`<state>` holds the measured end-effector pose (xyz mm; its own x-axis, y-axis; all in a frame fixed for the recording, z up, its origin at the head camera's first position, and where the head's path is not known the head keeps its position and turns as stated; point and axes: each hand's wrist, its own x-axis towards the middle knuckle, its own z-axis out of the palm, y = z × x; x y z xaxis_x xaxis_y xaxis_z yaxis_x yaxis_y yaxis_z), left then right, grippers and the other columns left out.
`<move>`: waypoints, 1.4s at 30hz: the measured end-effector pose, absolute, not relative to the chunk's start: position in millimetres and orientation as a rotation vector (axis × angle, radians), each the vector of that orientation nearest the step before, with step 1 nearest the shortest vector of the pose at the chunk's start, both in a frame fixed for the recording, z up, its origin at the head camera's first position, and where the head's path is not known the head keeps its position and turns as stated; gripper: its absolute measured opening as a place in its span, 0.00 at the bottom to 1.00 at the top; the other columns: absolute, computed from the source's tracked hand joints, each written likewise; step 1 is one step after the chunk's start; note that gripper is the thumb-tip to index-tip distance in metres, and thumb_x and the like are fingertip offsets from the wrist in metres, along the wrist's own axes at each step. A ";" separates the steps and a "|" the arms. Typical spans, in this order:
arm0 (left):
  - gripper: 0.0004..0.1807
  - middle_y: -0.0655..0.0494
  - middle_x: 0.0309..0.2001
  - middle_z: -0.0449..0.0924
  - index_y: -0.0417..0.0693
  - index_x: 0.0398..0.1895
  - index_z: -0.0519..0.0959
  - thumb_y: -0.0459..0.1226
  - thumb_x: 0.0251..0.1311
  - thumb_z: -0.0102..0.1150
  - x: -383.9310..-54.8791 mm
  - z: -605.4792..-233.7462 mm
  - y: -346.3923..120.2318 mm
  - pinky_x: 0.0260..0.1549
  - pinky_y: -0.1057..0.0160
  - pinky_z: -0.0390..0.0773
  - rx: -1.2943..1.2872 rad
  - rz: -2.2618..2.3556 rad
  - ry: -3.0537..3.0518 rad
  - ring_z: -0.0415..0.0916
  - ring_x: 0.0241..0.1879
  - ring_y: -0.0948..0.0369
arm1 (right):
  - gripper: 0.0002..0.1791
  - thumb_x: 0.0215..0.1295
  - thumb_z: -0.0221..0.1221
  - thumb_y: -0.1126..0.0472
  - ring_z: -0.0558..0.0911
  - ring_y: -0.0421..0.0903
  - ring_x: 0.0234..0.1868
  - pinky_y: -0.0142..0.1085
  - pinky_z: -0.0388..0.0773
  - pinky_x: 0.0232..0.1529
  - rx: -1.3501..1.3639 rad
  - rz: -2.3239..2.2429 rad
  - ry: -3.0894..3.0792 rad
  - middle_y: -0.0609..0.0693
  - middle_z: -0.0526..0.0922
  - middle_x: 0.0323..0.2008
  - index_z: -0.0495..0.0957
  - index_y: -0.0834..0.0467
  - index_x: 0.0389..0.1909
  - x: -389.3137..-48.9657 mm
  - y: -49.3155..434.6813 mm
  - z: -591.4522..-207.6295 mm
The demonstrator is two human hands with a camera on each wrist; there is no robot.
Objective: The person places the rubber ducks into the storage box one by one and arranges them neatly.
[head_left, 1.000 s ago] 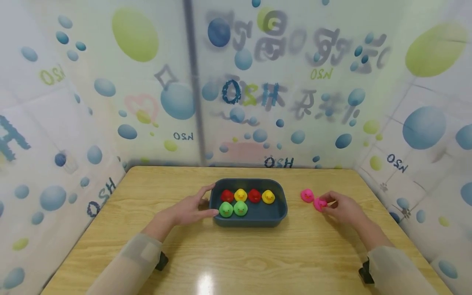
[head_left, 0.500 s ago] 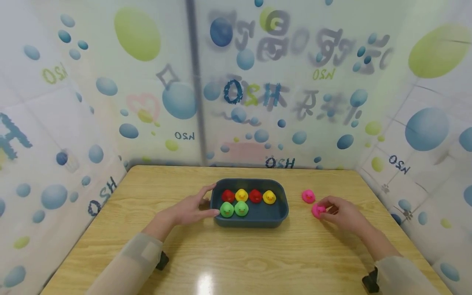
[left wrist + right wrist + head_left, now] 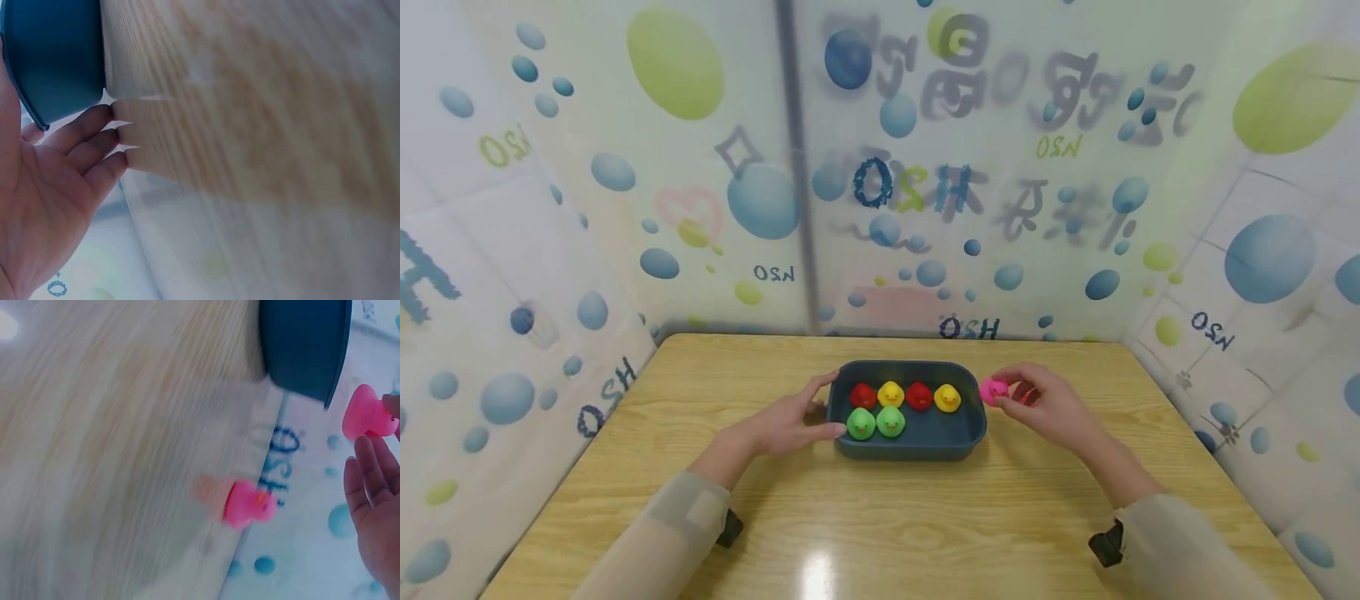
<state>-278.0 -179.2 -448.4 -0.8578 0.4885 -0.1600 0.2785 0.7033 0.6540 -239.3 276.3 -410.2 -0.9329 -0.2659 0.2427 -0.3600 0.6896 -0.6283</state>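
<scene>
My right hand (image 3: 1045,404) pinches a pink rubber duck (image 3: 993,392) between thumb and fingertips, just outside the box's right end in the head view. It is raised above the table, its flat base showing in the right wrist view. A second pink duck (image 3: 249,505) stands on the table; in the head view my right hand mostly covers it. My left hand (image 3: 782,427) rests at the left end of a dark blue box (image 3: 910,452), thumb and forefinger extended along its rim. Red (image 3: 919,396), yellow (image 3: 947,398) and green ducks (image 3: 891,422) sit inside.
The box stands on a wooden table (image 3: 880,525), towards its far edge. Inside, bare floor (image 3: 946,429) shows at the front right, beside the green ducks. Printed curtains (image 3: 895,283) hang behind the table and along both sides.
My right hand has lifted one pink duck off the table and carried it left to the box's right end. The left hand and the box have stayed in place.
</scene>
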 end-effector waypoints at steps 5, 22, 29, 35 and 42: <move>0.55 0.32 0.78 0.71 0.70 0.91 0.44 0.68 0.72 0.63 -278.4 -449.4 -179.0 0.80 0.31 0.63 0.602 0.918 2.594 0.69 0.79 0.36 | 0.20 0.71 0.73 0.59 0.82 0.46 0.45 0.33 0.83 0.45 0.543 1.144 -2.773 0.52 0.86 0.51 0.82 0.56 0.61 -246.5 246.9 -412.2; 0.55 0.31 0.78 0.72 0.70 0.91 0.44 0.68 0.71 0.63 -278.7 -451.1 -177.6 0.78 0.30 0.66 0.612 0.924 2.598 0.71 0.78 0.35 | 0.18 0.70 0.73 0.58 0.80 0.47 0.44 0.34 0.81 0.42 0.647 1.186 -2.852 0.48 0.86 0.46 0.83 0.53 0.58 -270.5 198.0 -441.4; 0.55 0.31 0.78 0.71 0.70 0.91 0.44 0.68 0.72 0.63 -278.1 -450.5 -178.9 0.79 0.31 0.65 0.619 0.928 2.594 0.70 0.79 0.36 | 0.15 0.70 0.74 0.57 0.80 0.46 0.45 0.44 0.83 0.52 0.614 1.017 -3.002 0.45 0.87 0.50 0.85 0.48 0.54 -269.2 189.5 -440.2; 0.55 0.29 0.77 0.71 0.67 0.91 0.43 0.67 0.73 0.62 -278.4 -449.4 -179.6 0.78 0.30 0.65 0.641 0.921 2.598 0.70 0.78 0.34 | 0.14 0.69 0.76 0.54 0.81 0.47 0.54 0.50 0.84 0.62 0.564 0.856 -3.120 0.43 0.88 0.52 0.85 0.42 0.52 -269.0 181.6 -439.2; 0.55 0.30 0.78 0.71 0.69 0.91 0.43 0.68 0.73 0.61 -277.3 -449.9 -178.7 0.79 0.29 0.63 0.618 0.909 2.597 0.68 0.79 0.34 | 0.14 0.70 0.75 0.53 0.84 0.50 0.60 0.57 0.72 0.76 0.567 0.807 -3.140 0.42 0.89 0.54 0.85 0.41 0.52 -269.1 178.2 -440.3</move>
